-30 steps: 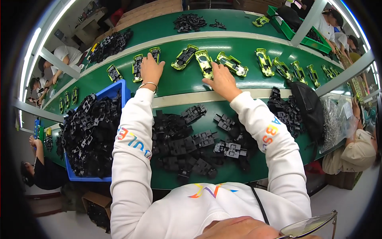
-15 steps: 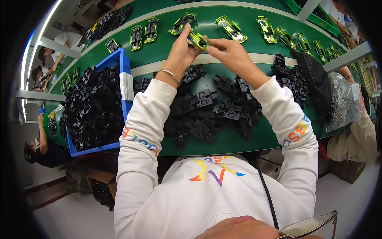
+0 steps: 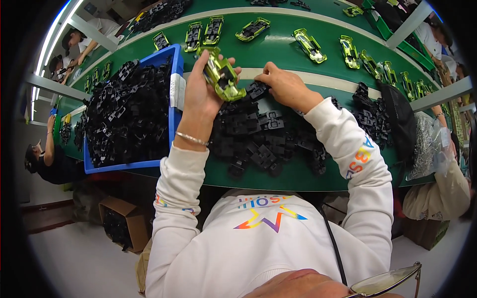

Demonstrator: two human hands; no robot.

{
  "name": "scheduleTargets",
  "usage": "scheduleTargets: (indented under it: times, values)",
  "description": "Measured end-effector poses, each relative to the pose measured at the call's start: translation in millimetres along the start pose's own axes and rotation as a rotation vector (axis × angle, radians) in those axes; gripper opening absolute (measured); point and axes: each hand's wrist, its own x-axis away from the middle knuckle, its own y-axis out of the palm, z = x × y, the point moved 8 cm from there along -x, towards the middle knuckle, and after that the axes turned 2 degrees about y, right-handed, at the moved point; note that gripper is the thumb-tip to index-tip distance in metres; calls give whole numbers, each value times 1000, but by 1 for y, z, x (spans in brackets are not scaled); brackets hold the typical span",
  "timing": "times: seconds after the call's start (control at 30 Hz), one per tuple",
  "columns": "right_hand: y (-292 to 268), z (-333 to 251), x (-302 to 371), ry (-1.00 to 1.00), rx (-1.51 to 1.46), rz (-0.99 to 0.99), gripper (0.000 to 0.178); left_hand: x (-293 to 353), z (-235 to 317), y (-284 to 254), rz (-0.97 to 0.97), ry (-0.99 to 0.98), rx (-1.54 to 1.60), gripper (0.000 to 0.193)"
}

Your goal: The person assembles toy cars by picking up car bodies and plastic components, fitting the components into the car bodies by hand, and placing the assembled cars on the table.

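Mainly, green workbench (image 3: 293, 182): it curves across the view; its near edge passes just before the white sweatshirt (image 3: 268, 243), and a pale rail (image 3: 330, 84) divides it lengthwise. Between this rail and the loose row of other car bodies (image 3: 309, 45), green surface shows.
Blue bin (image 3: 123, 167): it stands to the left of the left hand (image 3: 198, 97), filled high with black plastic parts (image 3: 126, 114); its right wall carries a white label (image 3: 177, 92), near the left wrist.
Heap of black pieces (image 3: 261, 154): it spreads on the near bench, to the right of the bin.
Cardboard box (image 3: 137, 227): open, on the floor at lower left, with black pieces inside.
Clear plastic bag (image 3: 424, 146): at the right side, holding many small silvery pieces.
Left hand: palm is turned upward, thumb and fingers clamped on the lime-green toy car body (image 3: 222, 77).
Right hand (image 3: 287, 85): fingers are bent and close together, tips at a black chassis part (image 3: 257, 91); I cannot tell if they grip it.
Lime-green toy car body: it is raised, tilted, and apart from the right hand.
Black chassis part: at the heap's upper end, near the car body.
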Motion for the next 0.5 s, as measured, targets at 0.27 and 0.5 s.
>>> scheduleTargets:
  times: [0.27, 0.5]
  values:
    - [-21, 53, -6, -36, 43, 11, 40, 27, -5, -28, -22, -38, 40, 36]
    - [-28, 62, 31, 238, -87, 200, 55, 25, -12, -28, -19, -16, 38, 38]
